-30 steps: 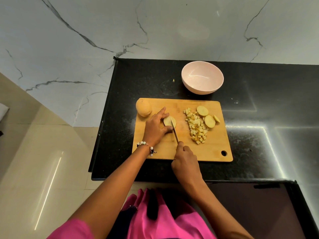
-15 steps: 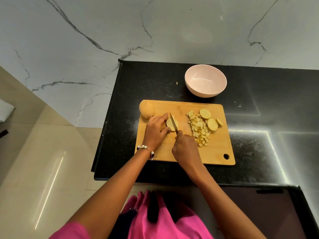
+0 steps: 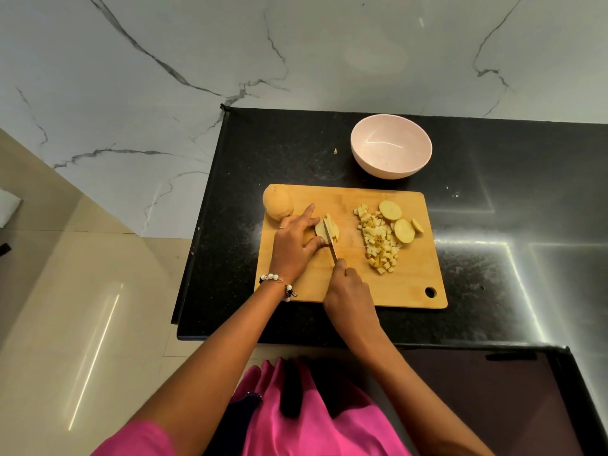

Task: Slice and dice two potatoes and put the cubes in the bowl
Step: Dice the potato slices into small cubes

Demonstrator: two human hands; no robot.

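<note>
Knife [image 3: 330,239] now down through the potato slices [image 3: 329,229] mid-board, lifted 0.5 s ago. Left hand [image 3: 296,246] fingers pinching the stack; right hand [image 3: 348,287] wrapped round the handle. Cubes [image 3: 378,245] heaped alongside, pink bowl [image 3: 391,145] unfilled.

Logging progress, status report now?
Left hand holds potato slice; right hand grips knife, cutting. Cubes on board, bowl empty. Nothing obstructing.

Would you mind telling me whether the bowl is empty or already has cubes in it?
Empty: the bowl's pink inside shows bare, and the cubes lie on the board.
</note>
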